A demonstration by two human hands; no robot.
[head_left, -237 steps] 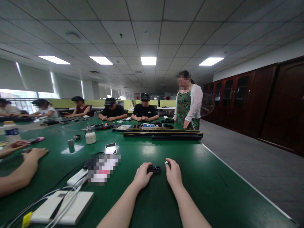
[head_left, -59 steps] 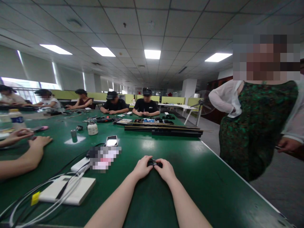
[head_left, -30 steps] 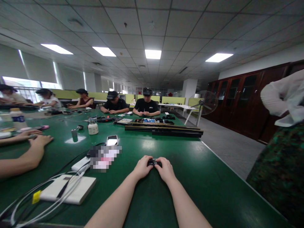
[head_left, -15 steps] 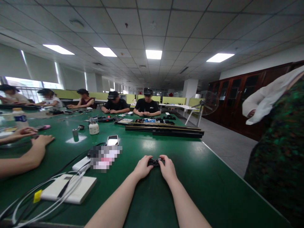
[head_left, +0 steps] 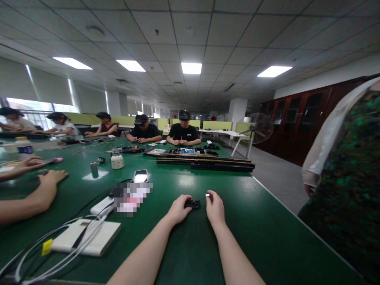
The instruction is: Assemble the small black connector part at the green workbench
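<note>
Green tabletop [head_left: 261,241], wearer's hands [head_left: 179,209] apart

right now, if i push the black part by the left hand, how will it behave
The black part is probably stiff, as its outline shows no sag. It's likely light, being small beside the left hand. Its low, blocky shape suggests it would slide on the green table rather than roll.

From the wearer's head, one camera looks forward and down across the table [head_left: 172,180].
</note>
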